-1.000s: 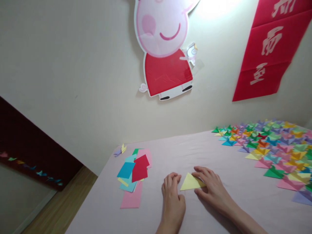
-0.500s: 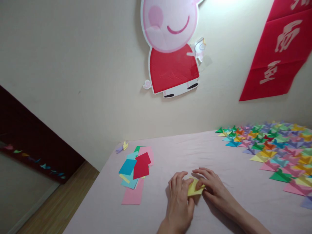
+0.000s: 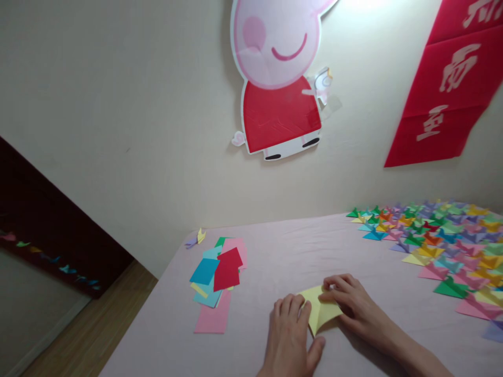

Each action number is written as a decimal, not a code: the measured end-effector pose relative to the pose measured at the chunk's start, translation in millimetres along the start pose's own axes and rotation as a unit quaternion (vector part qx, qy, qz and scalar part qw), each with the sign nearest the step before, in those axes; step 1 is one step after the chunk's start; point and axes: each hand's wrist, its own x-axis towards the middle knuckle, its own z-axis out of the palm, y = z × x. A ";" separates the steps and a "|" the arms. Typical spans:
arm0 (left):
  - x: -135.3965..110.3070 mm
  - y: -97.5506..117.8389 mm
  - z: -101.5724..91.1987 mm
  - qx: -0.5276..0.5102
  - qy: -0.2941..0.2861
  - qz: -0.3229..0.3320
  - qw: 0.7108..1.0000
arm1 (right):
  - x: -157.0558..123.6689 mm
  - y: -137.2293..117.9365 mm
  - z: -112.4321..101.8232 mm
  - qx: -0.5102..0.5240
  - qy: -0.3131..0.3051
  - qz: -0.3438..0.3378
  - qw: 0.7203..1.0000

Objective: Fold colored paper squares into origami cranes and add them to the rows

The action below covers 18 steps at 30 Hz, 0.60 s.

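Note:
A yellow sheet of paper (image 3: 324,311) with a crease down it lies partly unfolded on the bed-like surface, its right side lifted a little. My left hand (image 3: 288,327) rests palm down at the sheet's left edge; its fingers hold that edge down and the thumb points away to the right. On the other side, my right hand (image 3: 349,298) has its thumb and bent fingers closed on the sheet's right part. The paper under my fingertips is hidden.
To the left lie loose coloured papers, among them a red sheet (image 3: 227,269), a blue sheet (image 3: 205,271) and a pink sheet (image 3: 211,317). Behind them sit small folded pieces (image 3: 196,238). Rows of folded paper birds (image 3: 451,251) cover the right side. A wall (image 3: 157,131) stands behind.
The yellow paper has opened out from a smaller folded shape into a wider sheet. My right hand has shifted to the right, and my left thumb has moved off the paper, toward me.

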 end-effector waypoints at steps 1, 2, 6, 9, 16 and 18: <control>-1.2 -0.7 -1.1 -0.005 -0.005 0.006 1.000 | -0.5 -0.6 -3.0 0.004 -0.012 -0.006 1.000; -2.3 -1.5 -2.5 -0.010 -0.011 0.011 1.000 | -0.8 -1.1 -5.5 0.005 -0.022 -0.013 1.000; -4.4 -3.2 -9.1 -0.027 -0.020 0.018 0.999 | -0.9 -3.0 -8.0 -0.005 -0.042 -0.053 0.998; -4.5 -3.4 -10.9 -0.045 -0.017 0.011 0.999 | 1.4 -3.7 -3.1 0.015 -0.031 -0.060 0.998; -14.3 -11.7 14.4 -0.005 0.013 -0.025 1.000 | 16.5 -8.3 12.1 0.050 0.033 0.091 0.994; -17.3 -12.7 23.3 0.031 0.020 0.002 0.999 | 20.7 -10.5 14.6 0.044 0.040 0.108 0.992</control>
